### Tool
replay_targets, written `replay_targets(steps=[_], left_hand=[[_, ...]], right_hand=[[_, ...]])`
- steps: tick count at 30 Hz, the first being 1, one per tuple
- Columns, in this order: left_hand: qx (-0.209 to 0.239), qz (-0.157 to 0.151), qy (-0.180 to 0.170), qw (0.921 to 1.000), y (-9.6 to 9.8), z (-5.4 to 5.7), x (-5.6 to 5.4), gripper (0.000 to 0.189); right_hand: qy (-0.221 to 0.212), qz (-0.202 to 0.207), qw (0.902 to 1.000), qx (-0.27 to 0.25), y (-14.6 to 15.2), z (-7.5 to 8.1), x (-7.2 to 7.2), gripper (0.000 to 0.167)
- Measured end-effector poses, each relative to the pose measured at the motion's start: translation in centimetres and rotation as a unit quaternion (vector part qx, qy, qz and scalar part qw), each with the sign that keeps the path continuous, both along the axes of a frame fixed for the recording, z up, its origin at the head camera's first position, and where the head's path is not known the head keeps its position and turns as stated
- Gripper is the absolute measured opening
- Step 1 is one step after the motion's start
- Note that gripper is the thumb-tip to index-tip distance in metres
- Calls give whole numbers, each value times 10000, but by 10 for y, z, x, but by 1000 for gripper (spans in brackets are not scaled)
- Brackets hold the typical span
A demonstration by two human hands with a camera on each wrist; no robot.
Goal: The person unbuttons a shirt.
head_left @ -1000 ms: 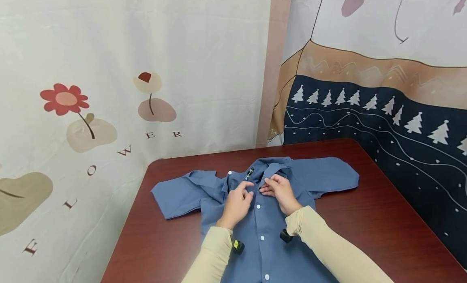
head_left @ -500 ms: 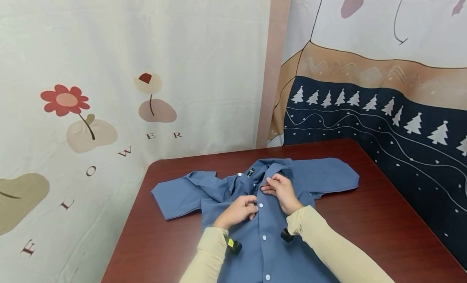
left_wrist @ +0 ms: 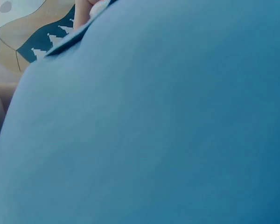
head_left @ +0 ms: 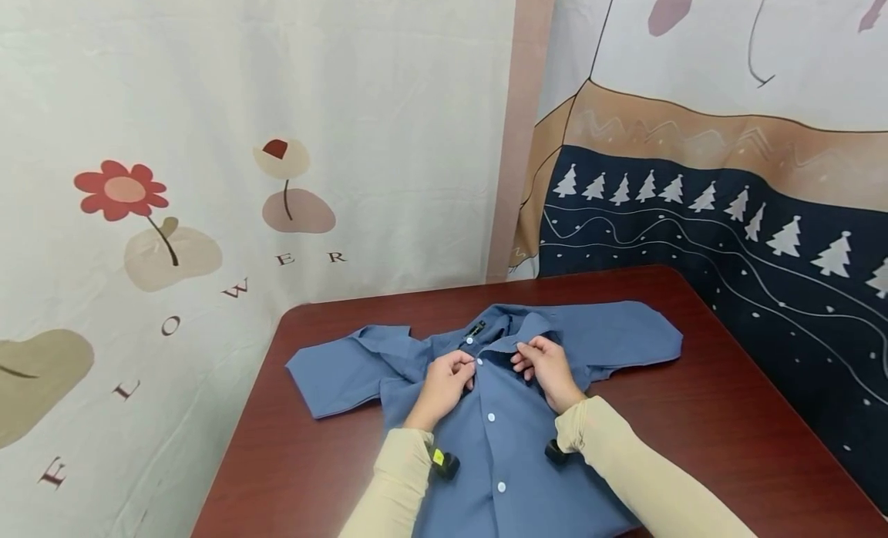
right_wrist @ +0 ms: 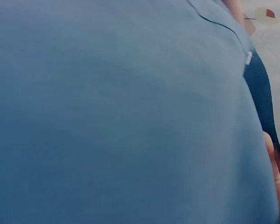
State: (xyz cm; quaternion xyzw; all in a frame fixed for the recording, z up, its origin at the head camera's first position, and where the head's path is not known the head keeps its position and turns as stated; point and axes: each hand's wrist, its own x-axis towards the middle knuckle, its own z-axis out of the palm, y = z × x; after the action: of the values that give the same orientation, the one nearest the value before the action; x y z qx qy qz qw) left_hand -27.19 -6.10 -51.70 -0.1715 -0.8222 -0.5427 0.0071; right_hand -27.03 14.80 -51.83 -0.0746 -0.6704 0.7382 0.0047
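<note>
– Up the blue shirt [head_left: 516,430] comes our left hand [head_left: 442,388], nearer the collar [head_left: 531,325] than half a second ago; our right hand [head_left: 549,371] shifts outward.

– And we're holding what?

– Left pinches cloth beside a button [head_left: 479,361]; right pinches the collar's edge. We have the shirt spread face up on the table [head_left: 305,465].

– What might go wrong?

– Opposing pulls could skew the front, or a light pinch could let it slip.
</note>
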Motion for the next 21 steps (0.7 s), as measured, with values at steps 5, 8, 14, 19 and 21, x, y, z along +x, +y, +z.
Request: replay_targets(steps=[5,8,14,19,21], left_hand=[[-347,558,586,9961,5,5,-2,12],[-700,776,951,9900,8,8,-3,12],[-1415,852,1577,9736,14,14,0,8],[-1956,743,1974,9578,19,14,2,7],[-2112,680,2080,9526,20,14,4,8]], right_hand=[[-30,80,9983,568,-4,0,4,21],[79,146,9953,954,-10,0,6,19],[732,104,9820,1737,-25,4,11,13],[1303,75,9631,2352,-37,9,15,11],[1487,-23,9577,2464,-40,9,17,10]])
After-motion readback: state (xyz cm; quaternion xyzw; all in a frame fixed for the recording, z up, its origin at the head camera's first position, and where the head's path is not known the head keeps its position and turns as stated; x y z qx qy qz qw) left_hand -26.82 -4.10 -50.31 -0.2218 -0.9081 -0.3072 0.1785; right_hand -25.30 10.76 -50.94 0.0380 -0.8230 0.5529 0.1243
